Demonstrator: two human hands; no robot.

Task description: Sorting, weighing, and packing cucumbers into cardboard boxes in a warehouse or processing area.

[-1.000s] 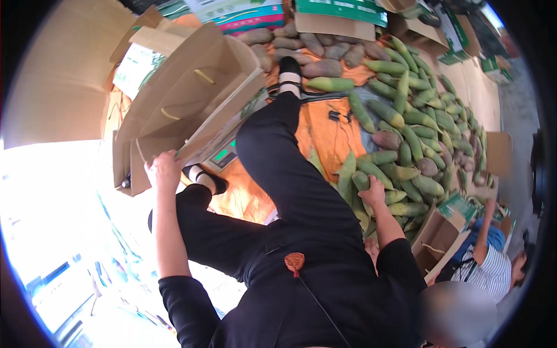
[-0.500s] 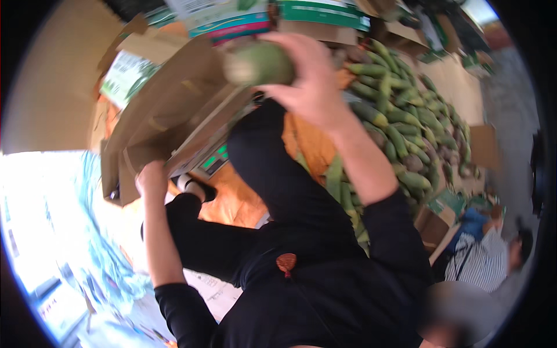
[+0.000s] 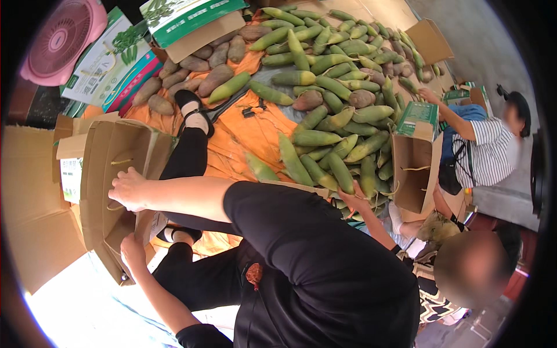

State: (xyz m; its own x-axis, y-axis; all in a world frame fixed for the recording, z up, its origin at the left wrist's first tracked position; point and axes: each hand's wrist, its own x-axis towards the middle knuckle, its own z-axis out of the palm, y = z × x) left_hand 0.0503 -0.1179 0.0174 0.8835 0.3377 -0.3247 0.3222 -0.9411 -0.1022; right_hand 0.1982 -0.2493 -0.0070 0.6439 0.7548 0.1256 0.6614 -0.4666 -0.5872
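Note:
An open cardboard box (image 3: pixel 96 191) with thin cord handles stands at the left, tilted. My left hand (image 3: pixel 133 252) is closed on the near edge of its wall. Above the opening, my right hand (image 3: pixel 129 190) has its fingers curled downward. Whatever lies between those fingers, if anything, is hidden, and the inside of the box barely shows. Green radishes (image 3: pixel 313 138) lie in a big heap at the middle and right, away from both my hands. Brownish tubers (image 3: pixel 216 80) lie at the far side of the orange sheet (image 3: pixel 232 130).
A co-worker's hand (image 3: pixel 355 200) touches a green radish at the heap's near edge. Another person in a striped shirt (image 3: pixel 493 148) reaches toward the heap beside an open box (image 3: pixel 413 168). Printed cartons (image 3: pixel 194 20) and a pink basket (image 3: pixel 64 40) stand at the far left.
My right hand has moved left and down from over the heap side to the box; the green radish it held no longer shows. The view has turned toward the heap.

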